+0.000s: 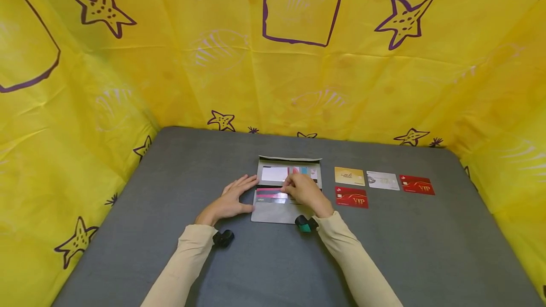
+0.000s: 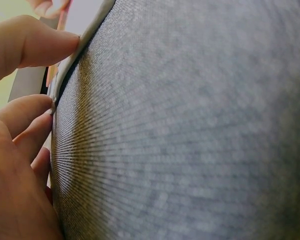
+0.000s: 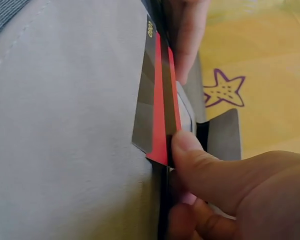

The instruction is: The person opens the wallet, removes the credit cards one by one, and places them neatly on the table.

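Observation:
A grey wallet (image 1: 273,213) lies unfolded on the table. My right hand (image 1: 306,192) pinches the right end of a dark card with pink stripes (image 3: 158,100) between thumb and fingers at the wallet's fold. In the right wrist view the card stands tilted, its lower edge overlapping the wallet's near half. My left hand (image 1: 230,200) is spread at the wallet's left side, with thumb and fingertips against its edge. A white card (image 1: 274,174) and a multicoloured card (image 1: 304,170) show in the far half, partly behind my right fingers.
Right of the wallet lie a gold card (image 1: 349,176), a silver card (image 1: 383,180) and a red VIP card (image 1: 417,185) in a row. Another red VIP card (image 1: 351,197) lies below the gold one. A yellow patterned cloth (image 1: 273,84) surrounds the grey table (image 1: 170,165).

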Motion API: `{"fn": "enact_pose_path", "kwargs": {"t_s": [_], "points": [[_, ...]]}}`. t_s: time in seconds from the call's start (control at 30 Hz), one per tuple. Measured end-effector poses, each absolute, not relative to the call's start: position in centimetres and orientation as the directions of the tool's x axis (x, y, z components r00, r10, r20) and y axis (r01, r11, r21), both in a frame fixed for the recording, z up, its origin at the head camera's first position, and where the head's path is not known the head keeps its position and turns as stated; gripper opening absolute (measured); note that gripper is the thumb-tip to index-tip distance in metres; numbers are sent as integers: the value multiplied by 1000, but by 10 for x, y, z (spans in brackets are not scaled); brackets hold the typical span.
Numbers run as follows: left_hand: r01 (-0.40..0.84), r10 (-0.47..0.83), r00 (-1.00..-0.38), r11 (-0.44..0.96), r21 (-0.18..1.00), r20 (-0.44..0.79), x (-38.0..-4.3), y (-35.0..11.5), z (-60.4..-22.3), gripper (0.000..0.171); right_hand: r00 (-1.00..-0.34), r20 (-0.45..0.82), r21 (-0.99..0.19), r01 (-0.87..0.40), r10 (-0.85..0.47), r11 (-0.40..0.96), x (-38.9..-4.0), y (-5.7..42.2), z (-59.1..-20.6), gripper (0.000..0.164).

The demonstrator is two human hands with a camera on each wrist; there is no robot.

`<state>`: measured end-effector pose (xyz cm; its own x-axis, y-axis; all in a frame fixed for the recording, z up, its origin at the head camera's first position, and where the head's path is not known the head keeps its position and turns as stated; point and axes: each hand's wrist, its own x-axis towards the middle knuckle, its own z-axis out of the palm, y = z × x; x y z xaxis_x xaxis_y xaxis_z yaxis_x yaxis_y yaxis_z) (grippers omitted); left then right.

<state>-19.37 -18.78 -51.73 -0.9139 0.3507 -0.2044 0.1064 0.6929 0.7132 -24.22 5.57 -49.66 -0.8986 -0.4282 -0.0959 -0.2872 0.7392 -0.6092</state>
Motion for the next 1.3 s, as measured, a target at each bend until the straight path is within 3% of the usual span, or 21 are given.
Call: {"fn": "enact_pose_path", "kwargs": {"t_s": [0.43, 0.63, 0.97, 1.3], "points": [[104, 342, -918, 697, 710, -200, -194, -190, -519, 80, -856, -61, -657, -353, -514, 666, -246, 59, -500, 8], [105, 345, -917, 693, 714, -199, -194, -190, -518, 80, -816, -41, -680, -400, -577, 614, -248, 62, -502, 16], [104, 350, -915, 686, 720, -201, -194, -190, -517, 80, -866, -19, -690, -350, -499, 634, -246, 56, -502, 12], [87, 340, -914, 694, 715, -219, -195, -189, -520, 80, -897, -75, -675, -276, -435, 684, -246, 55, -505, 10]]}}
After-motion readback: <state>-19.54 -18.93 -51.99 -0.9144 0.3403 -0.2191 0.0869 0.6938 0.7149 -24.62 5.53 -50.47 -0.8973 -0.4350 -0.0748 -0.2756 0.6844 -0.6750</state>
